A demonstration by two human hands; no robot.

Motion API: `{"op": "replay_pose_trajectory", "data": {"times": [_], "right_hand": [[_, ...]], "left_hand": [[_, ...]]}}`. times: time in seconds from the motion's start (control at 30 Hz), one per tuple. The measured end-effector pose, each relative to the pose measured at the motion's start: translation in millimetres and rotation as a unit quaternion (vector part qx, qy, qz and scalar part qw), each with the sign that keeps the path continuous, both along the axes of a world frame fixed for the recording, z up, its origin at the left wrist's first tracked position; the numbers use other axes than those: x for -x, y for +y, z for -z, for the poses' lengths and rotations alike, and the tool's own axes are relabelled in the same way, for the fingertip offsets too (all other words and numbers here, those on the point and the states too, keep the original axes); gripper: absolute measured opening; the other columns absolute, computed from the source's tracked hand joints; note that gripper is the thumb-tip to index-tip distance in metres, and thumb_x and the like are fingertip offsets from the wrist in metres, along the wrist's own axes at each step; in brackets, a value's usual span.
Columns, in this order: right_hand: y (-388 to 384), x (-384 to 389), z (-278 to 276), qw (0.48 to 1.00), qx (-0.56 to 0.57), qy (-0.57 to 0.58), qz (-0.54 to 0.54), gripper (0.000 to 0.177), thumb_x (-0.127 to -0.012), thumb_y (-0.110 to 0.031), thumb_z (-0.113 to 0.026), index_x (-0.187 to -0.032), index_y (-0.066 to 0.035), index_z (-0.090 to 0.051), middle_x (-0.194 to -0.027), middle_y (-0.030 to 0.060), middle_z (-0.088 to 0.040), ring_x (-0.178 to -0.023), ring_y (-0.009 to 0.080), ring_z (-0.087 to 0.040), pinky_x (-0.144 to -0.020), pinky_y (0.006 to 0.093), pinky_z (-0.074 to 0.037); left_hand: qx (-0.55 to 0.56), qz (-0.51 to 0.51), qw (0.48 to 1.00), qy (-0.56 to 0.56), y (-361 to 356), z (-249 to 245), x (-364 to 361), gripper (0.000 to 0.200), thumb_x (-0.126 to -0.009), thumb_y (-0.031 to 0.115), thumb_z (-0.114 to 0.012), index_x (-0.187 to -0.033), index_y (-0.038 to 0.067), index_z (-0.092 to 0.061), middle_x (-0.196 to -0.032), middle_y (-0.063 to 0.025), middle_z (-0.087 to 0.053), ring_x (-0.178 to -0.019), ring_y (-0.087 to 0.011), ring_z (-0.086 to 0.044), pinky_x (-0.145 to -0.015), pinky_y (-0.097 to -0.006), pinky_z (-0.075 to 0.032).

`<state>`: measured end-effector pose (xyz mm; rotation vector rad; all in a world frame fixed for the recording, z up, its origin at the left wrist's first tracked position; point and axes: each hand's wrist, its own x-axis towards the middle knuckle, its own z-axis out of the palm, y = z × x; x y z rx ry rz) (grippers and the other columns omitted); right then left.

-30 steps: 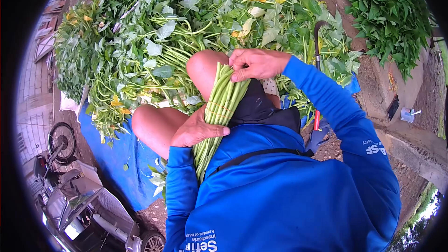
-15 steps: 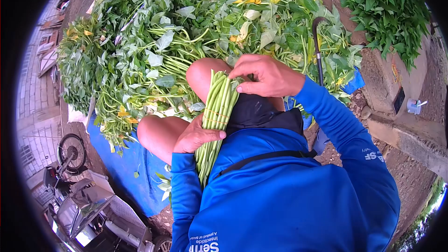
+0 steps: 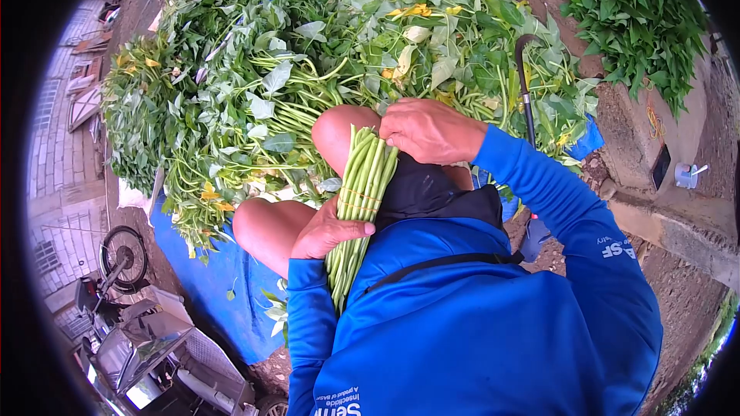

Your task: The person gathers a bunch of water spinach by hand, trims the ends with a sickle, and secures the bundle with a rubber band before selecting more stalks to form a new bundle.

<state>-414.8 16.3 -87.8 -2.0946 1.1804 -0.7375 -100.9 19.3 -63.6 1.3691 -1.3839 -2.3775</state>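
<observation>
A bundle of long green vegetable stems (image 3: 361, 185) lies slantwise along my lap, with thin bands around its middle. My left hand (image 3: 333, 229) is closed around its lower half, the thumb across the front. At the upper end of the bundle, my right hand (image 3: 432, 131) has its fingers bent and pressed against the cut stem ends on the right side; the fingertips are partly hidden. Beyond my bare knees spreads a large heap of leafy greens (image 3: 308, 54) with thick stems and some yellowed leaves.
A blue tarp (image 3: 208, 293) lies under the heap. A curved dark handle (image 3: 526, 69) stands at its right. More greens (image 3: 624, 23) are piled at the upper right. A phone (image 3: 660, 166) and white cup (image 3: 684, 176) rest on a concrete ledge. A motorcycle with sidecar (image 3: 154, 347) stands lower left.
My right hand has tilted, and its fingers have curled down closer onto the stem ends. My left hand keeps its hold on the bundle. The whole view has shifted slightly.
</observation>
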Motion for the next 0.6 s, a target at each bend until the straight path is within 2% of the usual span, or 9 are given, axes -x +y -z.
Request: {"op": "replay_pose_trajectory", "data": {"times": [0.17, 0.27, 0.33, 0.4, 0.43, 0.47, 0.5, 0.53, 0.6], "right_hand": [[-5.1, 2.5, 5.0, 0.979, 0.173, 0.103, 0.035, 0.008, -0.098, -0.009, -0.059, -0.100, -0.002, -0.055, -0.089, 0.0135, -0.052, -0.086, 0.0343, -0.057, -0.078, 0.0469, -0.049], [-39.6, 52.2, 22.3, 0.953, 0.072, 0.239, 0.174, 0.024, -0.102, -0.012, -0.058, -0.121, 0.002, -0.059, -0.107, 0.0189, -0.062, -0.104, 0.0374, -0.063, -0.090, 0.0455, -0.054], [-23.3, 61.0, 40.8, 0.896, 0.131, 0.320, 0.279, 0.048, -0.104, -0.021, -0.063, -0.141, 0.005, -0.050, -0.128, 0.0238, -0.061, -0.122, 0.0383, -0.062, -0.102, 0.0448, -0.053], [-27.5, 40.1, 46.0, 0.939, 0.004, 0.169, 0.298, 0.071, -0.102, -0.029, -0.070, -0.157, 0.004, -0.040, -0.145, 0.0276, -0.057, -0.137, 0.0389, -0.057, -0.112, 0.0445, -0.050], [-22.2, 21.8, 11.5, 0.959, -0.151, -0.016, 0.240, 0.083, -0.100, -0.033, -0.075, -0.162, 0.002, -0.033, -0.152, 0.0289, -0.052, -0.143, 0.0390, -0.053, -0.116, 0.0446, -0.046], [-7.7, 3.3, -14.7, 0.917, -0.308, -0.196, 0.163, 0.096, -0.097, -0.037, -0.080, -0.167, 0.000, -0.027, -0.159, 0.0303, -0.048, -0.148, 0.0392, -0.050, -0.121, 0.0447, -0.043], [3.3, -20.8, -32.3, 0.872, -0.355, -0.328, 0.083, 0.101, -0.092, -0.036, -0.085, -0.168, -0.002, -0.027, -0.158, 0.0300, -0.048, -0.146, 0.0391, -0.051, -0.119, 0.0438, -0.045], [6.0, -47.6, -46.4, 0.804, -0.391, -0.448, 0.002, 0.106, -0.088, -0.035, -0.090, -0.168, -0.005, -0.028, -0.157, 0.0297, -0.049, -0.145, 0.0390, -0.052, -0.117, 0.0430, -0.046], [-2.9, -104.9, -38.9, 0.758, -0.280, -0.580, -0.098, 0.107, -0.086, -0.024, -0.091, -0.169, -0.008, -0.025, -0.152, 0.0274, -0.054, -0.143, 0.0397, -0.053, -0.114, 0.0448, -0.049]], "left_hand": [[-0.018, 0.001, 1.000, -0.003, -1.8, -3.7, -0.2, 0.062, -0.079, 0.004, -0.091, -0.135, 0.003, -0.065, -0.116, 0.0008, -0.070, -0.105, -0.0104, -0.063, -0.096, -0.0273, -0.051], [0.002, -0.007, 1.000, 0.022, 1.0, -2.5, -2.5, 0.060, -0.079, 0.004, -0.089, -0.134, 0.003, -0.065, -0.114, -0.0012, -0.071, -0.102, -0.0121, -0.065, -0.093, -0.0291, -0.052], [-0.013, -0.024, 0.998, 0.054, 4.0, -3.1, -11.1, 0.059, -0.080, 0.004, -0.088, -0.134, 0.002, -0.065, -0.112, -0.0042, -0.072, -0.099, -0.0149, -0.067, -0.090, -0.0316, -0.054], [-0.046, -0.057, 0.992, 0.099, -0.3, -11.4, -29.8, 0.059, -0.079, 0.006, -0.086, -0.134, 0.000, -0.063, -0.109, -0.0079, -0.072, -0.095, -0.0188, -0.069, -0.086, -0.0346, -0.056], [-0.044, -0.062, 0.980, 0.182, -2.5, -14.6, -35.0, 0.061, -0.078, 0.010, -0.085, -0.133, -0.002, -0.061, -0.105, -0.0137, -0.071, -0.092, -0.0249, -0.070, -0.081, -0.0389, -0.058], [-0.052, -0.070, 0.970, 0.225, -4.0, -15.6, -41.0, 0.063, -0.077, 0.013, -0.085, -0.132, -0.002, -0.060, -0.102, -0.0158, -0.070, -0.091, -0.0272, -0.069, -0.080, -0.0395, -0.058], [-0.062, -0.067, 0.963, 0.253, -4.8, -14.6, -47.7, 0.065, -0.077, 0.013, -0.085, -0.134, -0.003, -0.058, -0.100, -0.0168, -0.070, -0.091, -0.0281, -0.069, -0.079, -0.0403, -0.059], [-0.071, -0.059, 0.954, 0.284, -8.8, -11.2, -52.3, 0.067, -0.077, 0.014, -0.085, -0.136, -0.003, -0.057, -0.099, -0.0178, -0.069, -0.092, -0.0290, -0.069, -0.079, -0.0411, -0.059], [-0.082, 0.041, 0.945, 0.314, -20.1, 1.7, -56.3, 0.075, -0.077, 0.019, -0.088, -0.139, -0.002, -0.052, -0.097, -0.0186, -0.068, -0.088, -0.0299, -0.069, -0.077, -0.0420, -0.059]]}}
